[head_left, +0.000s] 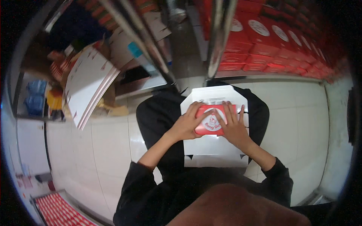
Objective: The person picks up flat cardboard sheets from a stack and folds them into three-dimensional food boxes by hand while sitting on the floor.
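Note:
On my lap lies a white, unfolded cardboard box blank (211,160), with cut corners and flaps. Over its middle is a small red box (201,129) bearing a round white label with a printed figure. My left hand (187,123) grips the box's left side, its thumb reaching across the top toward the label. From the other side my right hand (235,130) holds the box, fingers spread over its right part and thumb near the label. The two thumbs come close together. Both hands cover parts of the box's sides, and its underside is hidden.
Stacked red boxes (264,37) fill a shelf at the far right. At the left, a pile of white cardboard sheets (88,81) leans beside a brown carton. Metal posts (218,41) stand just ahead of my knees. Red-and-white patterned material (62,211) lies at the lower left.

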A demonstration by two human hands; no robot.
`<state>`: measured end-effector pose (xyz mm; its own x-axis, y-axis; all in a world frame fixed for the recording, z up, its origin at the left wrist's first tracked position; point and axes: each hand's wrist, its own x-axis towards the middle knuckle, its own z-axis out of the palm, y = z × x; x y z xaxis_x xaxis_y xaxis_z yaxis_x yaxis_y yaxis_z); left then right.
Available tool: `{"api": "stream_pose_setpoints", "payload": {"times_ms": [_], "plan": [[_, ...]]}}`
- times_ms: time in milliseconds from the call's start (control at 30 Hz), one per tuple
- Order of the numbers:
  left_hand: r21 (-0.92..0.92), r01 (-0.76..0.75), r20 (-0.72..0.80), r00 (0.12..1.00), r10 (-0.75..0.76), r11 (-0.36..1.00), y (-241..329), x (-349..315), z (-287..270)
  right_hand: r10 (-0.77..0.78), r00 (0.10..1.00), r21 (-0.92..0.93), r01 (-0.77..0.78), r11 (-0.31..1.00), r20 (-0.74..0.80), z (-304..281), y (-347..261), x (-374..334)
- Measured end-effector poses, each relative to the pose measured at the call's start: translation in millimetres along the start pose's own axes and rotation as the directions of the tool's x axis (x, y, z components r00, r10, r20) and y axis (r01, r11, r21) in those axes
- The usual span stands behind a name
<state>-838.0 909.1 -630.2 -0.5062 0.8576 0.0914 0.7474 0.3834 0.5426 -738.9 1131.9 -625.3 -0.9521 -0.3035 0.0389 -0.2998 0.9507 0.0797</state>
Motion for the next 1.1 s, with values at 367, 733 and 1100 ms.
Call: {"api": "stream_pose_setpoints", "payload": {"times_ms": [367,733,1100], "plan": [[-0.449,-0.021,-0.207,0.975,-0.081,0.893,79.0,62.4,-11.9,-0.262,0.924,-0.234,0.199,0.952,-0.28,-80.3,3.2,-37.0],[-0.495,0.11,-0.048,0.987,-0.153,0.862,122.1,52.4,82.2,-0.004,0.389,-0.048,-0.105,0.993,-0.921,-207.4,183.4,72.5],[-0.323,0.122,-0.376,0.893,-0.245,0.939,153.4,46.3,150.1,0.165,0.689,0.318,0.099,0.943,-0.705,-102.6,341.5,325.5]]}}
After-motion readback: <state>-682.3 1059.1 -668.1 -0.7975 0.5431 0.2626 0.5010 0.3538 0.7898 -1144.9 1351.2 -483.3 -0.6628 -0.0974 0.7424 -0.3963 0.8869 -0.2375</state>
